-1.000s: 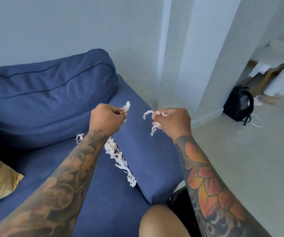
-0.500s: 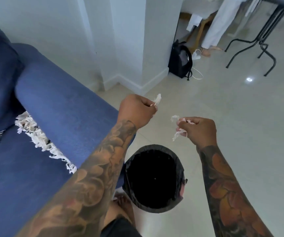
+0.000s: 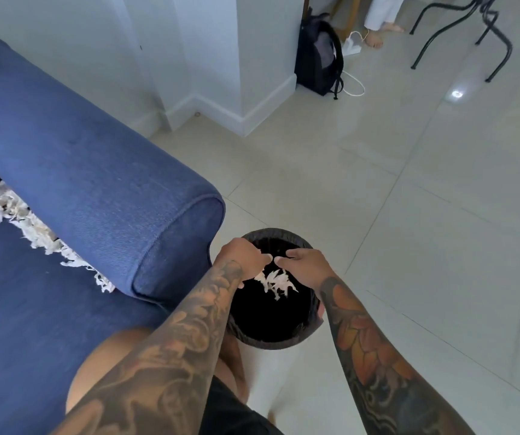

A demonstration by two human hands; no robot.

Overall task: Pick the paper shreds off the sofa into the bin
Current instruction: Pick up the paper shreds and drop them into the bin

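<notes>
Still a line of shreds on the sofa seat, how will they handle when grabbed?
The paper shreds look thin and curled, so probably light, limp and apt to scatter. They lie against the armrest, so bits may cling in the crease.

Home living room, blue fabric sofa (image 3: pixel 89 171), pale tiled floor (image 3: pixel 409 215) (glossy), white skirting (image 3: pixel 265 105)

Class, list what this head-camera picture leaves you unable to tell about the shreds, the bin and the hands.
- Shreds on the sofa: the blue armrest covers part of the pile.
- Bin: its black inside hides how full it is.
- Left hand and right hand: seen from behind, fingertips partly hidden.
- Falling shreds: blurred.
</notes>
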